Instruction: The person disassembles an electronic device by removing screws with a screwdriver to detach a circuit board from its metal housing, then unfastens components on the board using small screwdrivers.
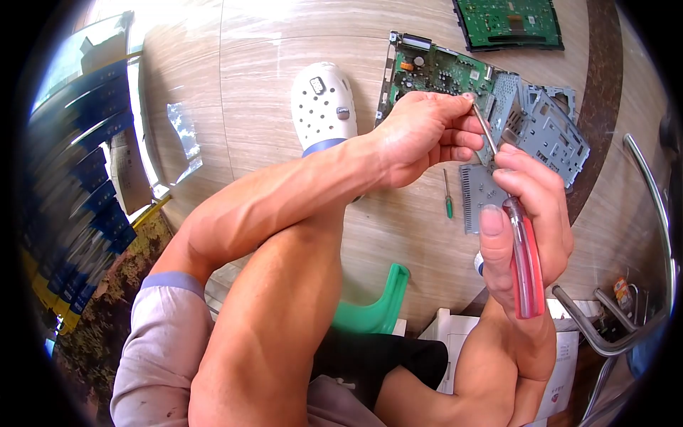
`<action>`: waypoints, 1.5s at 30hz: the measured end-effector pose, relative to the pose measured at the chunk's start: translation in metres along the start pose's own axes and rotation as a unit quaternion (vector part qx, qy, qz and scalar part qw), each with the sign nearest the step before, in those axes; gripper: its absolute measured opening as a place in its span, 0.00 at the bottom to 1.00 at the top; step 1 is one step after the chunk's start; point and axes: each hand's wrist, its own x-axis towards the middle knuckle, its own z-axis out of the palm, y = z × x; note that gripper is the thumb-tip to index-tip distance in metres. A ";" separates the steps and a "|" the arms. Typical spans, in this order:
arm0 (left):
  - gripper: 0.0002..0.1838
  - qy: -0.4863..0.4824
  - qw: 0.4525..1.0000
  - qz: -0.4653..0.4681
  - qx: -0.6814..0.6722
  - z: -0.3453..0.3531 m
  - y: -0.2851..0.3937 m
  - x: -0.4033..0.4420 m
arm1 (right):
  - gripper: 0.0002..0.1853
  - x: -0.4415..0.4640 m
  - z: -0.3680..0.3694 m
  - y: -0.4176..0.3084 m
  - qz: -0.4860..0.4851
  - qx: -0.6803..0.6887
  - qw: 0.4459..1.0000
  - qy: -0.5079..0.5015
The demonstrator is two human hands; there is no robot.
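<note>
Two hands in head view, 1 red-handled screwdriver [525, 263] between them, held up over the floor [256, 92] nr the framed green circuit board [455, 67]. R hand [541, 213]: fingers closed round the handle, prob. for control. L hand [427, 132]: fingers narrow, pinching at the tip end, prob. steadying it; we can't tell if a screw's there too. Closest to a container: slotted grey plate [475, 219] w/ small bits [485, 196] on it, poss. screws, prob. kept together so we don't lose any. Green-handled screwdriver [448, 203] lies just beside, prob. for easy reach.
</note>
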 end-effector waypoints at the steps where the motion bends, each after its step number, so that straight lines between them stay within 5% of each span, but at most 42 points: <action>1: 0.12 0.006 1.000 0.004 0.000 0.000 0.000 0.000 | 0.18 0.000 0.000 0.000 0.006 -0.015 1.000 -0.002; 45: 0.08 0.061 0.994 0.069 0.064 0.019 -0.015 0.055 | 0.12 -0.013 -0.003 0.054 -0.001 -0.069 0.997 0.040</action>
